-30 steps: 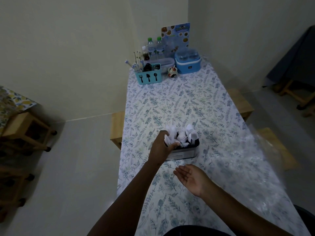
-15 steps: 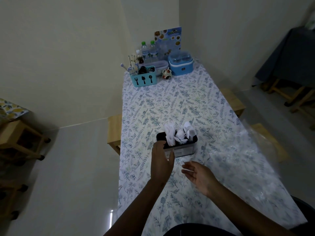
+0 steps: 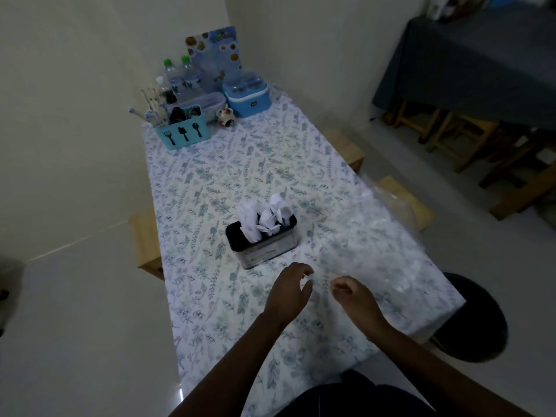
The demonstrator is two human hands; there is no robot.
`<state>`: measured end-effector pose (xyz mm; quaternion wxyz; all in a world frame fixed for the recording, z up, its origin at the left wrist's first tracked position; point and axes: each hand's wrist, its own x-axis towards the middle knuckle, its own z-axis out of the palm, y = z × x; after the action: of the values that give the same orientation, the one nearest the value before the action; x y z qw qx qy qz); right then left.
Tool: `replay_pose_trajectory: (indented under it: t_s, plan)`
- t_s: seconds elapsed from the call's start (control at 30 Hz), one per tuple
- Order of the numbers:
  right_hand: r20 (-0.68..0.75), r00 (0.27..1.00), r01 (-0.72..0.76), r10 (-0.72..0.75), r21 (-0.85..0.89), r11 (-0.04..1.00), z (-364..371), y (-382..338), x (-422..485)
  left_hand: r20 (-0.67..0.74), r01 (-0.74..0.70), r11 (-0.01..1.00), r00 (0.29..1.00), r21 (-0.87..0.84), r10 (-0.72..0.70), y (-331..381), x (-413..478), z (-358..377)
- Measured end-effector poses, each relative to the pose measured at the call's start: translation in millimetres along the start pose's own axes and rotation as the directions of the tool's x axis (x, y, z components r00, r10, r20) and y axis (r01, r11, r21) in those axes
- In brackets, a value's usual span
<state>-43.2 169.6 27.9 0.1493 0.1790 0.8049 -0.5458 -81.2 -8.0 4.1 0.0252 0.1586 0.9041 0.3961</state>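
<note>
2 hands meet just short of the cutlery box: left hand pinches a small white scrap, right hand curled, grip unclear.

In the middle of the counter I see the cutlery tin, with wrapped utensils standing in it. My left grip and right grip hover side by side just before it. A plastic sheet lies to the tin's right. At the far end the cutlery caddy sits left and the cooler box right, with water bottles and a menu card behind them.
</note>
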Motion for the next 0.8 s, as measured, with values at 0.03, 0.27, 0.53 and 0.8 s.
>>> replay_pose_trajectory:
  t_s: [0.03, 0.27, 0.53, 0.8]
  plan:
    - [-0.028, 0.998, 0.058, -0.06, -0.086, 0.995, -7, 8, 0, 0.029, -0.007, 1.0, 1.0, 0.006, 0.006, 1, 5, 7]
    - [-0.005, 0.927, 0.301, -0.376, -0.589, 0.75, -53, 57, 21, 0.195, -0.033, 0.992, 0.981, 0.121, 0.009, 15, 39, 52]
    - [0.132, 0.936, 0.288, -0.325, -0.819, 0.496, -94, 81, 61, 0.276, -0.024, 0.912, 0.956, 0.41, -0.099, 18, 76, 79]
    - [0.312, 0.833, 0.527, -0.456, -0.698, 0.485, -105, 100, 92, 0.165, 0.057, 0.825, 0.97, 0.563, -0.18, -1, 88, 82]
